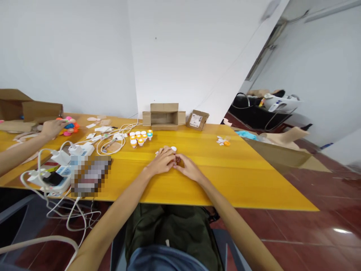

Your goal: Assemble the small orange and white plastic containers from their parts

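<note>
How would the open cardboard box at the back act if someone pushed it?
The open cardboard box would probably feel light for its size, as its visible inside looks bare. Its spread flaps may bend when touched. Resting flat on the table, it should slide rather than roll.

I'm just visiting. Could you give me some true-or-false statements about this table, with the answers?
1. The left hand and right hand are close together. True.
2. The power strip lies to the right of both hands. False: the power strip is to their left.
3. The small bottles are scattered on the floor. False: the small bottles are grouped on the table.
4. Another person's hand is beside some brightly coloured things. True.
</note>
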Demonstrator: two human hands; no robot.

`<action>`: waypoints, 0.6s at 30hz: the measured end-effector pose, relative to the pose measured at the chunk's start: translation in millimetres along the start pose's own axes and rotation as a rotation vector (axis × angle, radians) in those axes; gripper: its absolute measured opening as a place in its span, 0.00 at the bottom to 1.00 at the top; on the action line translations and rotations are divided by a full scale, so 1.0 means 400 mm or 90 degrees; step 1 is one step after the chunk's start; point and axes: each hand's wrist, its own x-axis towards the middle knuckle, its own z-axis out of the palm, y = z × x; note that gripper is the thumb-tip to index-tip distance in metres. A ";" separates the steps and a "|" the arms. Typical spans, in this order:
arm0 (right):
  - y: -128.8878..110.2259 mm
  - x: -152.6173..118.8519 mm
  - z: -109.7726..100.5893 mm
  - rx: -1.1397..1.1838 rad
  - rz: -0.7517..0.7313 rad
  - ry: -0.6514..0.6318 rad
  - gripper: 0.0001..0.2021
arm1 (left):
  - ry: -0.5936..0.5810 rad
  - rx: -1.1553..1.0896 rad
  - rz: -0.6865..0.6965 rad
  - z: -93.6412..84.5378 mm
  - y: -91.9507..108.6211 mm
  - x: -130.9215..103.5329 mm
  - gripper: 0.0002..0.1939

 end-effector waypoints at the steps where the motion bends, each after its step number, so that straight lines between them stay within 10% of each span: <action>1: 0.002 0.001 0.001 0.000 -0.001 -0.001 0.13 | 0.000 0.001 -0.001 -0.001 0.000 0.000 0.08; 18: 0.005 0.013 0.005 0.007 -0.003 -0.001 0.13 | -0.016 -0.006 -0.008 -0.015 -0.007 0.002 0.08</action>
